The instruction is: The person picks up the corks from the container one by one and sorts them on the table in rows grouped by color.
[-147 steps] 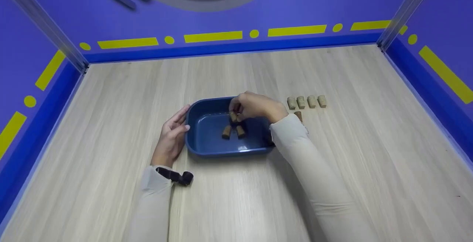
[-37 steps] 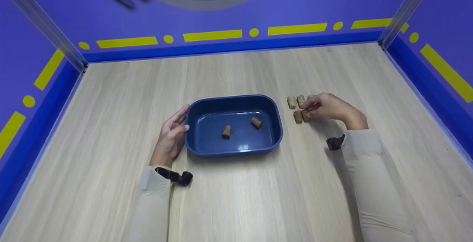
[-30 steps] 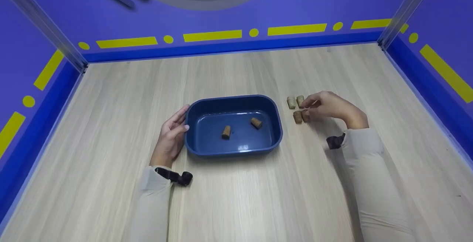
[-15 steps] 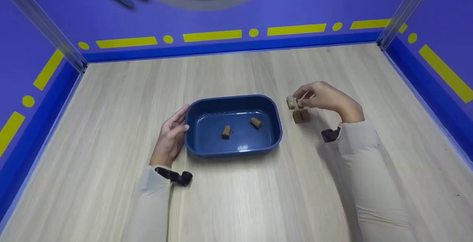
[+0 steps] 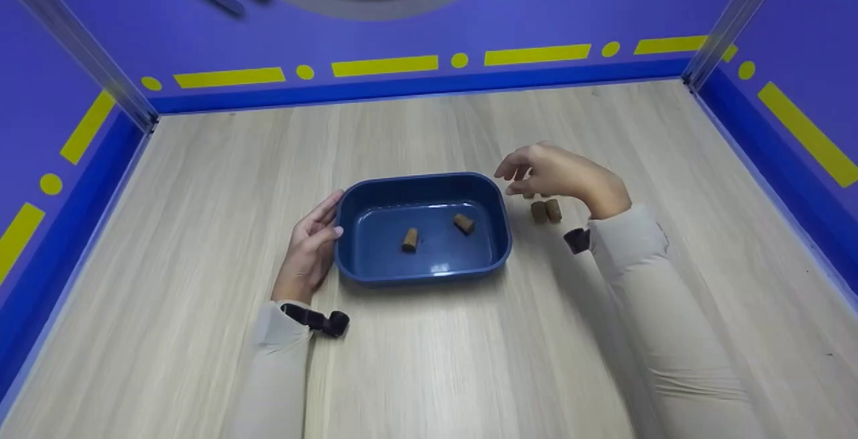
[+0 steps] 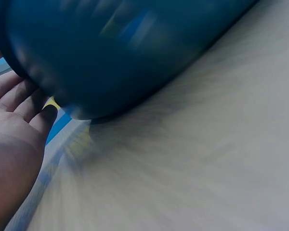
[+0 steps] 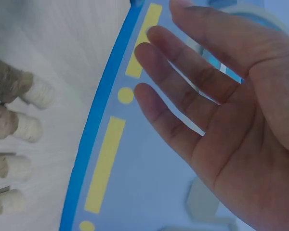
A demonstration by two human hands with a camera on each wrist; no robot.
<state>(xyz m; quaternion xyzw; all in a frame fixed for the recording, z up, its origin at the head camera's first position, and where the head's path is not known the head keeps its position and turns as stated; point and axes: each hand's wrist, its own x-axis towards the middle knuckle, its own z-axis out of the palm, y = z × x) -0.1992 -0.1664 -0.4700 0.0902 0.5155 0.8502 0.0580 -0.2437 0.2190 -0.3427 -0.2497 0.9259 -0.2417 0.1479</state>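
A dark blue rectangular box (image 5: 439, 251) stands in mid-table, with two brown corks (image 5: 410, 240) lying apart inside it. My left hand (image 5: 308, 248) rests against its left end, thumb at the rim and fingers along the outer wall, fairly straight. Just off the box's right rim hovers my right hand (image 5: 563, 174), its fingers loosely bent and holding nothing, as the right wrist view confirms. Below that hand two more brown corks (image 5: 553, 210) lie side by side on the table. A row of pale corks (image 7: 20, 166) shows in the right wrist view; my hand mostly hides it in the head view.
The wooden tabletop (image 5: 415, 358) ends at purple-blue walls with yellow marks at the back and both sides. Black wrist cameras (image 5: 332, 324) are strapped at both sleeves.
Several seconds ago my right hand held a brown cork inside the box; later it was at the corks on the table. Since then it has moved left toward the box. The left hand stays put.
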